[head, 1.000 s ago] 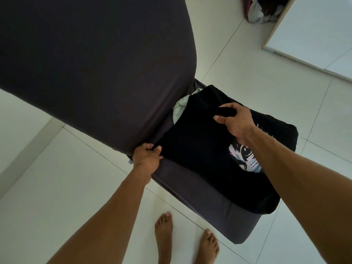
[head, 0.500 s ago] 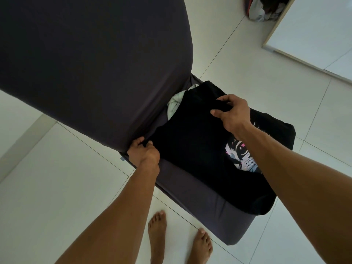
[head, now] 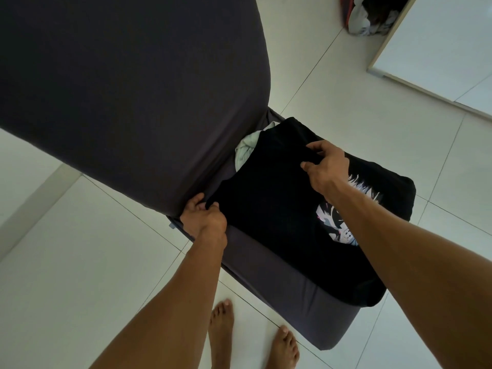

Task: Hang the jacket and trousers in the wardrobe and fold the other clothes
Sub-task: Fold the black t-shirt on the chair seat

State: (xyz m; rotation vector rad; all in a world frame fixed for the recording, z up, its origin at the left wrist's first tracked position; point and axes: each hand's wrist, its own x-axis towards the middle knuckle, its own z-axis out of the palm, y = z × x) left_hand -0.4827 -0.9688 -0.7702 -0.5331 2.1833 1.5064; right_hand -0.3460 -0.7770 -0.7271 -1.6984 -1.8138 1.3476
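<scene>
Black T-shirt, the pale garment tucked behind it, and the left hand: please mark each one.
black T-shirt (head: 269, 209), head view, plain fabric left of the print.
pale garment (head: 246, 150), head view, bunched part beside the shirt's edge.
left hand (head: 206, 218), head view, back of the hand gripping the shirt's corner.

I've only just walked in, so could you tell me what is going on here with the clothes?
A person stands barefoot at a dark grey chair and handles a black printed T-shirt spread on its seat. The left hand grips the shirt's near corner by the chair back, and the right hand pinches the fabric further up. A pale garment lies tucked beneath the shirt. The fold is not yet made.
</scene>
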